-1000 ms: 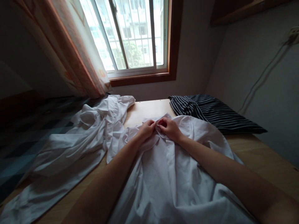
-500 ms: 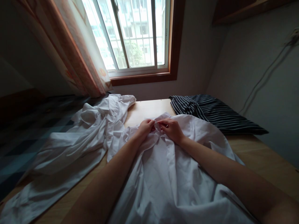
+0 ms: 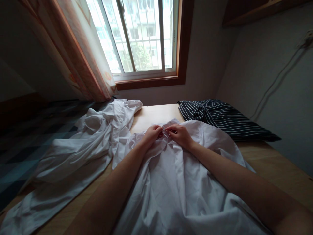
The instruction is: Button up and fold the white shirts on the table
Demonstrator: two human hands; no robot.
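Head view: left hand (image 3: 153, 133) and right hand (image 3: 180, 135) pinch the collar area of the white shirt (image 3: 166, 182), likely to steady small fastenings. Relative to this shirt, the second white garment (image 3: 97, 140) lies left; striped cloth (image 3: 220, 119), behind right.

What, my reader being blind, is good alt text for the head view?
Bare left hand and right hand pinch a white fabric garment on a pale wooden table, between a crumpled white garment and a black, white-striped cloth, before a bright window.
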